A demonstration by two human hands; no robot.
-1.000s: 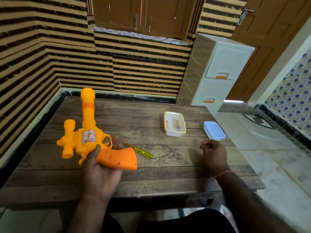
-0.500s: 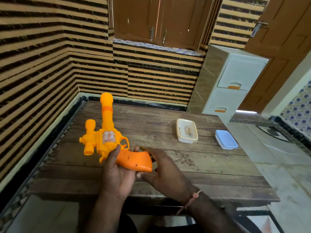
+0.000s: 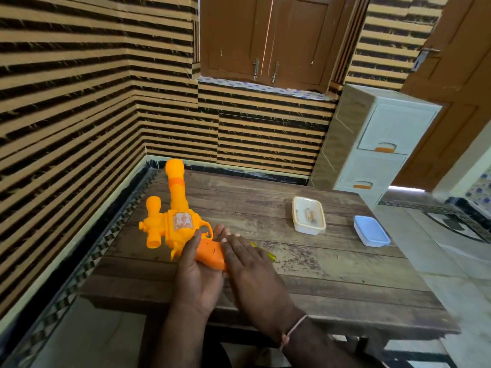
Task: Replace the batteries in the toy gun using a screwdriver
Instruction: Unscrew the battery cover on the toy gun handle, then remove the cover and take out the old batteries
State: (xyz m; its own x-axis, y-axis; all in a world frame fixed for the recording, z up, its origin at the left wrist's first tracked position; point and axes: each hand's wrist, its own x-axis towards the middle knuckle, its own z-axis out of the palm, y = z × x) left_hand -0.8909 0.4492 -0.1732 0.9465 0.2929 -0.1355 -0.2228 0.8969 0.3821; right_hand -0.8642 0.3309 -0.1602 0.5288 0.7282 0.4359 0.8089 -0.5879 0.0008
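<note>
1. Toy gun point(image 3: 178, 224): moulded orange-yellow plastic with a long round barrel, a side scope tube and a printed sticker on its flank. It is held above the near part of the table point(image 3: 332, 282), barrel pointing away from the person.
2. Left hand point(image 3: 198, 272): cradles the darker orange grip from below, thumb along its near side, fingers wrapped under it.
3. Right hand point(image 3: 249, 266): one second ago it rested curled on the table well to the right. It now lies flat across the butt end of the grip, fingers straight and together, touching the left fingertips.
4. Meaning for the task, as a judgement: both hands now steady the grip, where a small dark slot shows. This suggests the person is locating the battery cover. No screw has been touched yet.
5. Screwdriver point(image 3: 267, 254): slim, with a translucent yellow-green handle. It lies on the table just beyond the right hand, partly hidden by it.
6. Open box point(image 3: 309, 228): cream plastic with rounded corners, well beyond the right hand. It holds small cylindrical items, probably batteries.
7. Lid point(image 3: 372, 232): pale blue, smooth, lying right of the box.
8. Table: wood-grain planks, worn and scuffed.
</note>
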